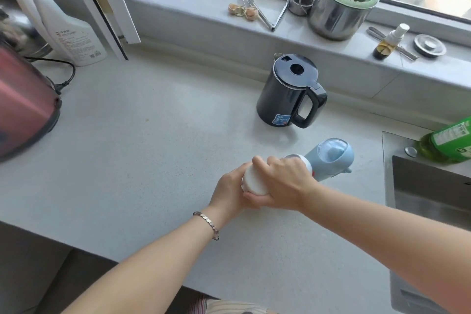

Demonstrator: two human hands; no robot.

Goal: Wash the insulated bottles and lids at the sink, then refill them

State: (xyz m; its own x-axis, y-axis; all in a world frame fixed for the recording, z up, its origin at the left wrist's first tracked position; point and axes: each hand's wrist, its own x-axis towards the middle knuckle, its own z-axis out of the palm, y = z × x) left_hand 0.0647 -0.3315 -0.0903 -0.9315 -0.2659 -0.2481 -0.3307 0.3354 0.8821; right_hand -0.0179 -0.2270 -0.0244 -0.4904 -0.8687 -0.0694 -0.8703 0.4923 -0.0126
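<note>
A small white insulated bottle (254, 182) is held above the grey countertop (153, 148), between both hands. My left hand (230, 192) grips it from below and behind. My right hand (285, 182) wraps over its upper part, hiding most of it. A pale blue insulated bottle (331, 158) with a domed lid stands just beyond my right hand. A black electric kettle (290, 92) stands further back, lid closed. The steel sink (428, 196) lies at the right.
A green dish-soap bottle (448, 143) stands at the sink's corner. On the window ledge are a steel pot (336, 10) with a green brush, tongs (265, 13), a small spray bottle (390, 41). A white spray bottle (66, 33) and a red appliance (23, 104) stand at the left.
</note>
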